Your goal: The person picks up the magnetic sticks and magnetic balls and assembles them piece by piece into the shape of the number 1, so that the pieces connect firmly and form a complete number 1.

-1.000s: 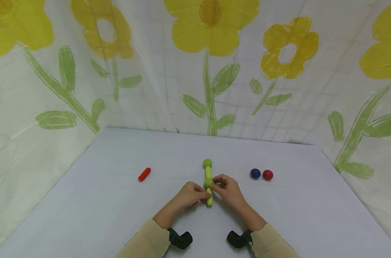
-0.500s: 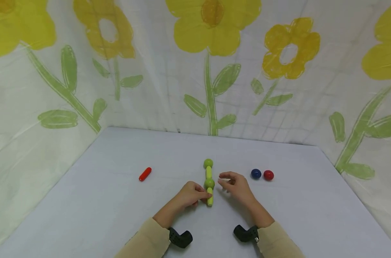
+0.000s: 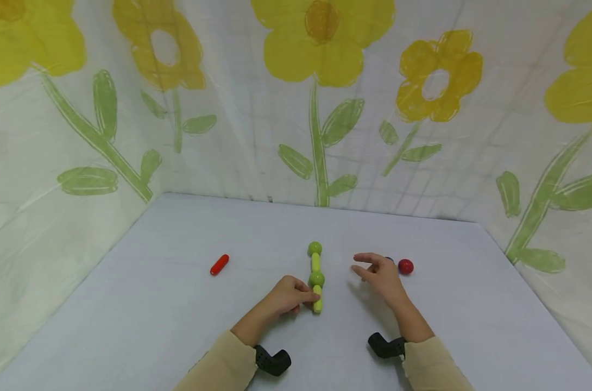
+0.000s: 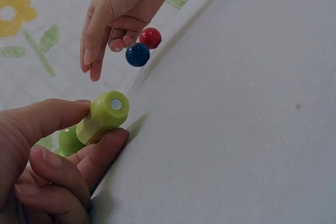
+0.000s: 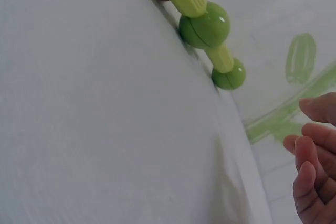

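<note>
A straight chain of magnetic building pieces lies pointing away from me in the head view. It runs from a far green ball (image 3: 315,248) through a yellow-green rod (image 3: 315,262) and a second green ball (image 3: 316,278) to a near yellow-green rod (image 3: 317,306). My left hand (image 3: 287,296) pinches that near rod between thumb and finger; the left wrist view shows a silvery disc in its end (image 4: 116,104). To the right of the chain, my right hand (image 3: 381,276) holds nothing, its fingers apart and loosely bent. It mostly hides the blue ball (image 4: 137,55) in the head view.
A red ball (image 3: 405,266) sits beside the blue one, right of my right hand. Off to the left lies a short red rod (image 3: 219,264). The white table (image 3: 178,228) ends at a hanging cloth (image 3: 227,136) painted with yellow flowers.
My right hand has let go of the nearer green ball and moved right, now covering most of the blue ball. The left hand keeps its pinch on the near rod, and the chain stays put.
</note>
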Available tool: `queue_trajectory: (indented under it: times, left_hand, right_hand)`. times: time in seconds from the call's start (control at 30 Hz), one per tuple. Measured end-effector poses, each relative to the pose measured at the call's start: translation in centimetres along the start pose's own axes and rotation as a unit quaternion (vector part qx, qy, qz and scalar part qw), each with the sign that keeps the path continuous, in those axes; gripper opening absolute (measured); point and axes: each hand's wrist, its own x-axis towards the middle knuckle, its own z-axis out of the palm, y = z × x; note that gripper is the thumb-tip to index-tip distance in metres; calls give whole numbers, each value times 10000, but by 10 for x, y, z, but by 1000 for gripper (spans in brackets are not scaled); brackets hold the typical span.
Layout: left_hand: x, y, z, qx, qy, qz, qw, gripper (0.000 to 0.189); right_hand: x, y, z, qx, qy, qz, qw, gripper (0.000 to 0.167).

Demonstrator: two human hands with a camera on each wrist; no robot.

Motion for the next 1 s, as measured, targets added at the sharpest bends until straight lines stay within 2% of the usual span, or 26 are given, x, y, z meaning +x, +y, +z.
queue_trajectory:
  times: [0.53, 1.0]
  left_hand:
    - [1, -1, 0, -115, -107, 25, 9999, 17]
    - [0, -1, 0, -102, -117, -3, 9999, 17]
  right_hand:
    - [-1, 14, -53, -412, 858, 196, 9953, 30]
    - [-3, 27, -70, -543, 1087, 531, 9912, 33]
